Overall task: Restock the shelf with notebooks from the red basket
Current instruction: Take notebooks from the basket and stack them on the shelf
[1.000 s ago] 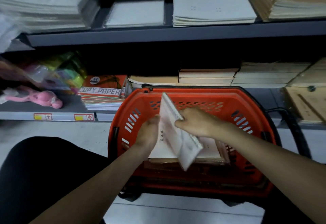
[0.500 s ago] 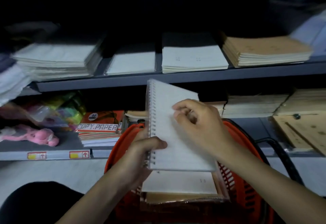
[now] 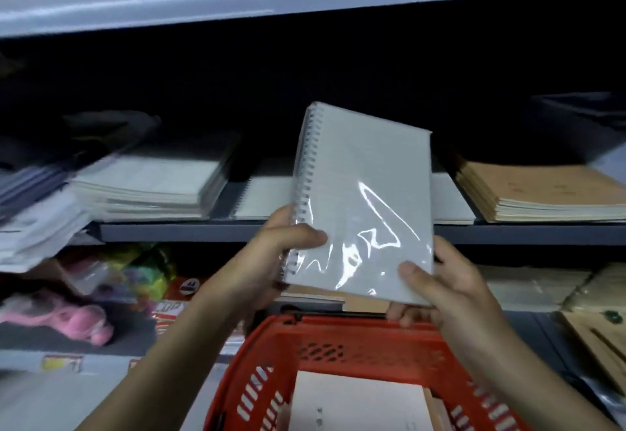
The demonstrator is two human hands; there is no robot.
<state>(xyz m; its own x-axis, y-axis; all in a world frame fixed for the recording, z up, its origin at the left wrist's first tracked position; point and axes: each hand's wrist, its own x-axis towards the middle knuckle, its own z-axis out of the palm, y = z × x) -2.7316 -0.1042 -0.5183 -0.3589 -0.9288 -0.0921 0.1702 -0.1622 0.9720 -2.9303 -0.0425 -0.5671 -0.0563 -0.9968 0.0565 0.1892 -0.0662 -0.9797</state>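
Observation:
I hold a white spiral notebook (image 3: pixel 362 193) in clear plastic wrap up in front of the middle shelf (image 3: pixel 176 231). My left hand (image 3: pixel 271 257) grips its lower spiral edge, thumb on the cover. My right hand (image 3: pixel 450 285) grips its lower right corner. Below, the red basket (image 3: pixel 338 352) holds more notebooks (image 3: pixel 359 403). On the shelf behind lies a white spiral notebook stack (image 3: pixel 261 198), partly hidden by the one I hold.
A tall white stack (image 3: pixel 149 186) lies left on the shelf and a brown stack (image 3: pixel 542 193) lies right. The lower shelf carries a pink toy (image 3: pixel 67 322), colourful packets (image 3: pixel 142 271), copy paper (image 3: pixel 176 298) and brown pads (image 3: pixel 603 325).
Both hands have lifted the notebook out of the basket and up to the middle shelf's height. My right hand has shifted from the cover to the lower right corner. The view has tilted upward.

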